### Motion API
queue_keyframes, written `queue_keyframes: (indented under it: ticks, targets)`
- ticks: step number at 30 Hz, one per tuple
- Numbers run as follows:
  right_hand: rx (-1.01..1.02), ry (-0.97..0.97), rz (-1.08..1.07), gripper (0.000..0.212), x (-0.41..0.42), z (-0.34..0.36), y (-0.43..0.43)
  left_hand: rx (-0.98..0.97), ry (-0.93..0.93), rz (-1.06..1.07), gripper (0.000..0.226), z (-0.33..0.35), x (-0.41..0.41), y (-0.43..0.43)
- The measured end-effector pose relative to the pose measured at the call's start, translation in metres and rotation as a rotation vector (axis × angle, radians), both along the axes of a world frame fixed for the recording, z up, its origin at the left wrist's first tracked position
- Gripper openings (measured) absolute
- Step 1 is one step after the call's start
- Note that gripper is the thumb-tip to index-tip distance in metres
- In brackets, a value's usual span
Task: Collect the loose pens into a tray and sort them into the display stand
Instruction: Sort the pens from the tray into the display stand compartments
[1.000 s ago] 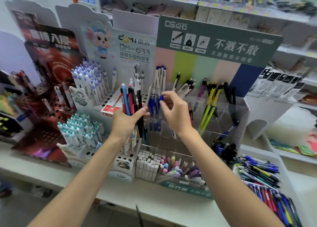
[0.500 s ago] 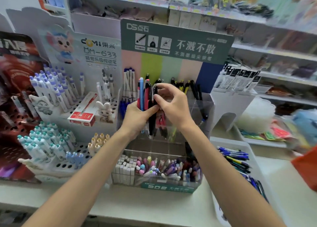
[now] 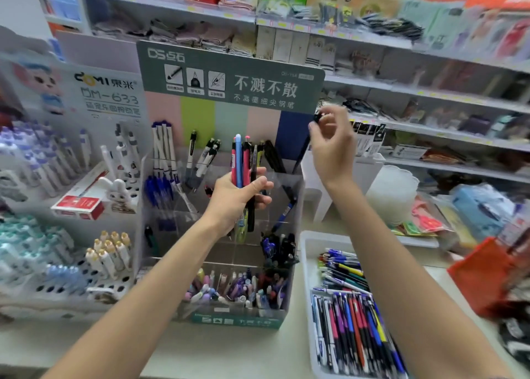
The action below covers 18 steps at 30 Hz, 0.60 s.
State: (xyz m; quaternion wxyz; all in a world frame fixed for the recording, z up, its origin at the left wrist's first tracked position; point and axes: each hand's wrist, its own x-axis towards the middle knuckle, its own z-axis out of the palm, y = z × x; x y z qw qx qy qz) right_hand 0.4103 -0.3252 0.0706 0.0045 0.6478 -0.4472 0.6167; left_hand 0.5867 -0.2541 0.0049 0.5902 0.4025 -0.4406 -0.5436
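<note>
My left hand (image 3: pixel 238 198) grips a bunch of pens (image 3: pixel 243 160), red, blue and black, held upright in front of the clear acrylic display stand (image 3: pixel 298 189). My right hand (image 3: pixel 329 146) is raised above the stand's right rear corner and pinches the top of a single black pen (image 3: pixel 304 146), which hangs down toward the rear right compartment. The white tray (image 3: pixel 305 252) at the lower right holds several loose pens (image 3: pixel 352 301) of mixed colours.
A green header card (image 3: pixel 229 77) tops the stand. White peg-hole pen racks (image 3: pixel 86 281) fill the left. A red and white box (image 3: pixel 80 203) lies between them. Stocked shelves run behind, and an orange-red bag (image 3: pixel 484 278) sits at the right.
My right hand has drawn one black pen out of the bunch in my left hand and carried it up and to the right. The view has shifted rightward, showing the tray.
</note>
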Motion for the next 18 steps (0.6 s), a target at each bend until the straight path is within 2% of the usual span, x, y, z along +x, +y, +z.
queue_keyframes:
  ticks: [4,6,9,14,18]
  targets:
    - [0.344,0.273,0.157,0.026,-0.001,-0.03,-0.008,-0.004,-0.016,0.018,0.016,0.004,-0.007,0.004]
    - [0.359,0.308,0.167,0.036,-0.004,-0.035,-0.007,-0.005,-0.028,0.033,0.015,0.003,-0.009,0.004]
    - [0.263,0.156,0.196,0.035,-0.006,-0.027,0.002,-0.005,-0.036,0.056,0.016,0.005,-0.014,0.003]
    - [0.473,0.025,0.558,0.027,0.009,-0.009,0.017,-0.009,-0.082,0.014,0.02,0.012,-0.034,0.001]
    - [0.386,-0.101,0.532,0.011,-0.006,-0.003,0.01,0.004,-0.051,0.051,0.019,0.009,-0.035,0.002]
